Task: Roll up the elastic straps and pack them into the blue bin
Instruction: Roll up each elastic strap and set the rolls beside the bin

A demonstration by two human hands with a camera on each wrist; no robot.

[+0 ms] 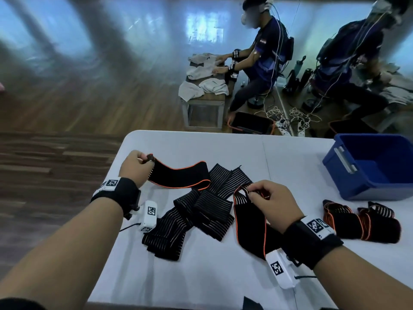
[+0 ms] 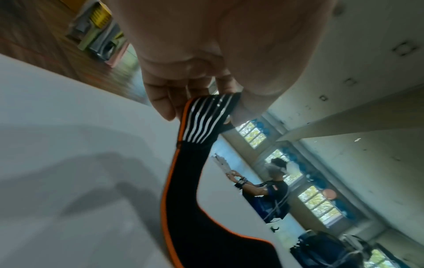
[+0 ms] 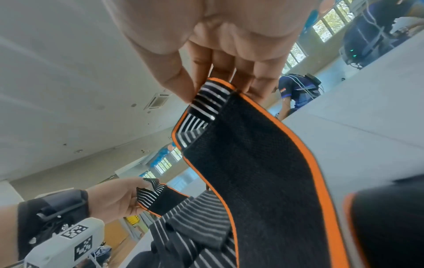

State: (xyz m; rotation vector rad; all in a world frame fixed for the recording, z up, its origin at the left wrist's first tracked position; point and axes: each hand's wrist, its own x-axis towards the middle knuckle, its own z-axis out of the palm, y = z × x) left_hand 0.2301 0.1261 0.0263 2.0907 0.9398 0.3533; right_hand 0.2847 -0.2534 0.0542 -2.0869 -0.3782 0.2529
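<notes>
My left hand (image 1: 143,158) pinches the striped end of a black strap with orange edging (image 1: 178,176), lifted over the white table (image 1: 201,280); the left wrist view shows that strap (image 2: 183,190) hanging from the left hand (image 2: 220,98). My right hand (image 1: 257,193) pinches the striped end of another orange-edged strap (image 1: 250,222), seen close as the strap (image 3: 252,163) under my right hand (image 3: 206,90). Whether these are one strap or two is hidden by the pile. The blue bin (image 1: 375,166) stands at the far right, showing nothing inside.
A heap of black straps with white stripes (image 1: 201,209) lies between my hands. Two rolled orange-edged straps (image 1: 362,222) sit in front of the bin. Beyond the table, a seated person (image 1: 263,57) handles towels on a low bench (image 1: 205,86).
</notes>
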